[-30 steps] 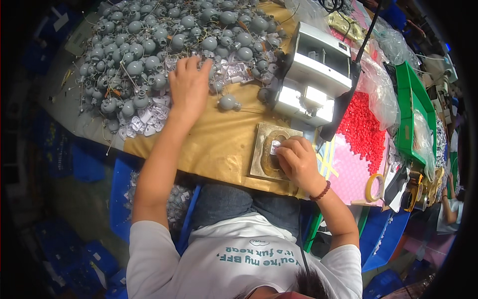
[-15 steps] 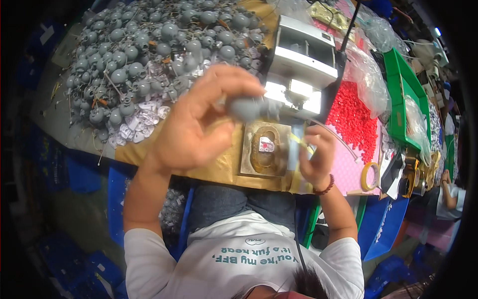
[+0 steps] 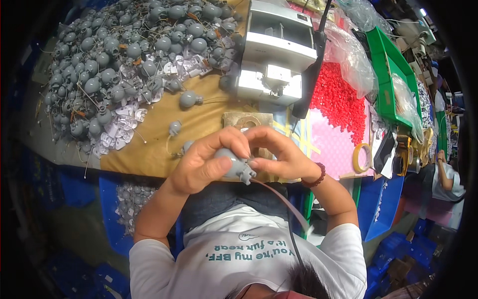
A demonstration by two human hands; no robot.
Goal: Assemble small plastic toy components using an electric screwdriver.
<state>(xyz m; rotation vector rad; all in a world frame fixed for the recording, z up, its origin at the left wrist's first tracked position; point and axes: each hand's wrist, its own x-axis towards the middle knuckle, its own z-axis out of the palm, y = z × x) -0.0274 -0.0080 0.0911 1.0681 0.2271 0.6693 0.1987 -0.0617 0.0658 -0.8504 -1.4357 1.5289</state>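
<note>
My left hand [image 3: 201, 159] is closed around a grey ball-shaped plastic part [image 3: 234, 167] with a small lobed end, held low over the table's front edge. My right hand [image 3: 284, 152] pinches at the same part from the other side, fingertips meeting my left fingers. From its lobed end a thin pale cord or strip [image 3: 284, 199] curves down to the right over my lap. Just beyond my fingers lies a square block [image 3: 234, 119] with a rounded recess, partly hidden by my hands. A grey ball part [image 3: 189, 98] and a smaller one [image 3: 174, 128] lie left of it.
A big heap of grey ball parts [image 3: 109, 74] with white plastic pieces [image 3: 117, 132] covers the left. Behind the block stands a white machine [image 3: 276, 50]. Red pieces [image 3: 338, 99], a yellow tape roll [image 3: 362, 157] and a green crate [image 3: 386, 94] are at right.
My left hand has come down and toward me with the grey part. My right hand has moved left from beside the block to the part. Loose grey parts now show left of the block.
</note>
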